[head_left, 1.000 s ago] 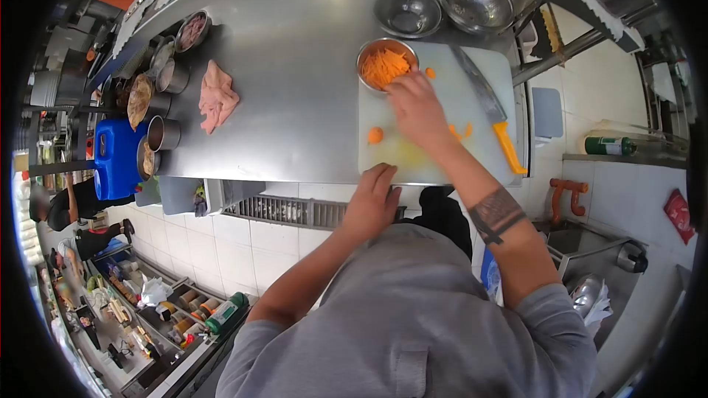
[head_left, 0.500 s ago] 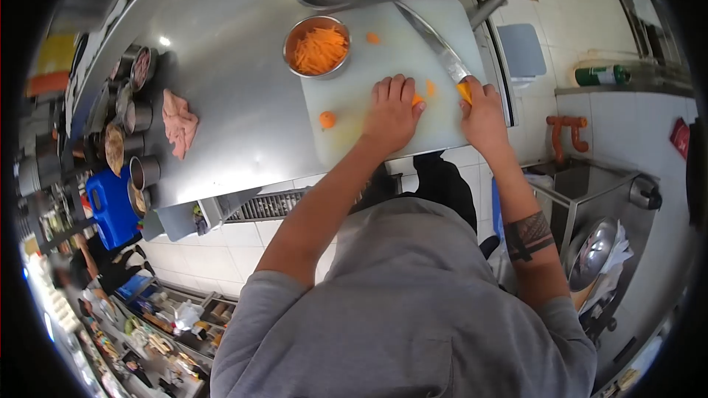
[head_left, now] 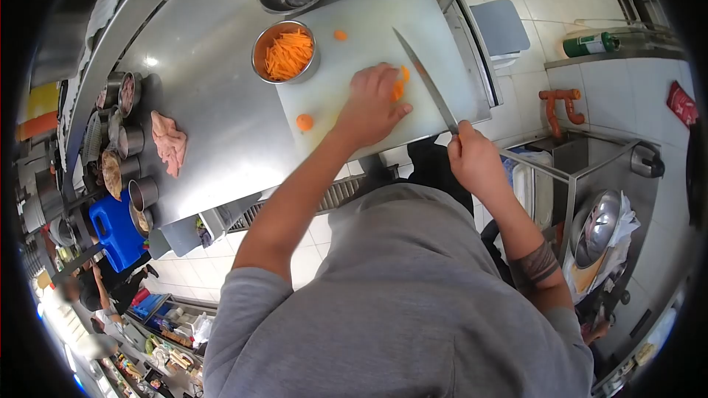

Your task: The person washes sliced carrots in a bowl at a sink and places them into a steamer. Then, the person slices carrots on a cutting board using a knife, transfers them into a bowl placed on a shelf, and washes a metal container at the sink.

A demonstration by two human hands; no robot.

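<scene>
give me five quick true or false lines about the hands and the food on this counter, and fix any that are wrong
1. The right hand grips the knife. True.
2. The steel bowl holds carrot strips. True.
3. The left hand is inside the steel bowl. False: it is over the cutting board, with carrot pieces close by.
4. The raw meat lies on the cutting board. False: it lies on the steel counter.
5. A round carrot stub lies on the cutting board. True.
</scene>
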